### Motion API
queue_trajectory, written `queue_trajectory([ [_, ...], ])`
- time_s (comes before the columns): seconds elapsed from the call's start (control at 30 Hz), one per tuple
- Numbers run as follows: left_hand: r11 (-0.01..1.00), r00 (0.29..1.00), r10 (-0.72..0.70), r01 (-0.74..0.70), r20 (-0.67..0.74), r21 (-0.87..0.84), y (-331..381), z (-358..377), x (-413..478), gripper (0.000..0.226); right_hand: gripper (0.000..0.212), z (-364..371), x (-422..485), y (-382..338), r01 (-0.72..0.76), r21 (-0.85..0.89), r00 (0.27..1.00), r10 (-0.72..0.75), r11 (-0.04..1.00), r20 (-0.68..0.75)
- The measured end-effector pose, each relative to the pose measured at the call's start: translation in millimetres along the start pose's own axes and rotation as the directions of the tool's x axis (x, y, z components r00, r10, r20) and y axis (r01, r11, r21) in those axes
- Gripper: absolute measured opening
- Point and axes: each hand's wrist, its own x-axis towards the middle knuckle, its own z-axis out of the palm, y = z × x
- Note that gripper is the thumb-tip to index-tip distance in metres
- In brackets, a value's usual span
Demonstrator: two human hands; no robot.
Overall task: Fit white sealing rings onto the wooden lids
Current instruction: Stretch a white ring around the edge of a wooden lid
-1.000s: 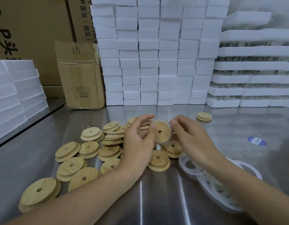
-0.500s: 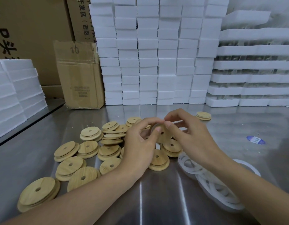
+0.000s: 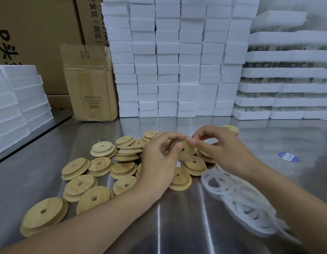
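Observation:
A round wooden lid (image 3: 186, 150) with a small centre hole is held up on edge between both hands above the table. My left hand (image 3: 159, 160) grips its left side, thumb across its face. My right hand (image 3: 221, 149) pinches its top right rim with thumb and forefinger. A thin translucent white sealing ring (image 3: 172, 143) shows along the lid's far left edge, partly hidden by fingers. Several more wooden lids (image 3: 100, 166) lie scattered on the steel table. A pile of white sealing rings (image 3: 238, 198) lies at the right under my right forearm.
The steel table (image 3: 186, 226) carries a lone lid (image 3: 232, 129) at the back and a blue sticker (image 3: 288, 156) at the right. White foam blocks (image 3: 177, 70) are stacked along the back and left. A cardboard box (image 3: 89, 85) stands at the back left.
The lid has turned between my hands and sits slightly lower. My right hand's fingers have shifted from the lid's right side to its top rim.

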Motion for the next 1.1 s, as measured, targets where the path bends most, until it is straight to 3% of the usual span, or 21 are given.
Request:
queue_trajectory([
  [0.1, 1.000, 0.999, -0.015, 0.015, 0.036, -0.012, 1, 2, -1, 0.023, 0.015, -11, 2, 1, -0.009, 0.076, 1.000, 0.007, 0.997, 0.028],
  [0.2, 0.997, 0.997, -0.045, 0.048, 0.062, -0.055, 4, 4, -3, 0.025, 0.014, -21, 8, 3, -0.007, 0.209, 0.983, 0.045, 0.978, -0.179],
  [0.33, 0.984, 0.992, -0.130, 0.129, 0.002, -0.119, 1, 0, -1, 0.031, 0.013, -62, 14, 5, 0.007, 0.518, 0.789, 0.314, 0.855, -0.528],
  [0.4, 0.985, 0.992, -0.122, 0.124, 0.028, -0.122, 3, 0, -2, 0.031, 0.016, -77, 11, 12, -0.038, 0.573, 0.712, 0.424, 0.819, -0.560],
  [0.47, 0.988, 0.994, -0.098, 0.104, 0.058, -0.110, 4, 1, -3, 0.029, 0.018, -73, 9, 19, -0.126, 0.566, 0.688, 0.483, 0.815, -0.542],
  [0.53, 0.991, 0.995, -0.082, 0.088, 0.065, -0.102, 3, 2, -3, 0.026, 0.015, -58, 8, 21, -0.198, 0.519, 0.745, 0.472, 0.831, -0.471],
  [0.6, 0.993, 0.996, -0.068, 0.073, 0.054, -0.094, 3, 2, -2, 0.024, 0.012, -37, 6, 14, -0.218, 0.349, 0.873, 0.341, 0.912, -0.347],
  [0.67, 0.995, 0.997, -0.054, 0.059, 0.055, -0.087, 3, 2, -3, 0.022, 0.006, -17, 2, 4, -0.105, 0.176, 0.975, 0.136, 0.979, -0.176],
  [0.7, 0.994, 0.997, -0.051, 0.057, 0.061, -0.089, 4, 2, -3, 0.022, 0.005, -10, 0, 0, -0.028, 0.146, 0.993, 0.044, 0.989, -0.112],
  [0.77, 0.994, 0.997, -0.054, 0.059, 0.060, -0.096, 4, 2, -3, 0.022, 0.012, 0, -3, -4, 0.079, 0.114, 0.996, -0.073, 0.990, -0.053],
  [0.83, 0.992, 0.997, -0.061, 0.065, 0.045, -0.111, 2, 2, -2, 0.023, 0.018, 4, -4, -5, 0.098, 0.020, 0.994, -0.097, 0.995, -0.054],
  [0.9, 0.990, 0.997, -0.063, 0.067, 0.038, -0.123, 1, 1, -2, 0.023, 0.019, 4, -5, -3, 0.066, -0.044, 0.993, -0.070, 0.997, -0.091],
  [1.0, 0.991, 0.998, -0.055, 0.059, 0.037, -0.121, 0, 2, -2, 0.022, 0.004, 2, -3, -3, -0.005, -0.022, 0.990, 0.002, 1.000, -0.138],
  [1.1, 0.991, 0.998, -0.062, 0.064, 0.014, -0.119, -1, 1, -1, 0.021, 0.020, -2, -3, -4, -0.102, -0.074, 0.992, 0.096, 0.992, -0.084],
])
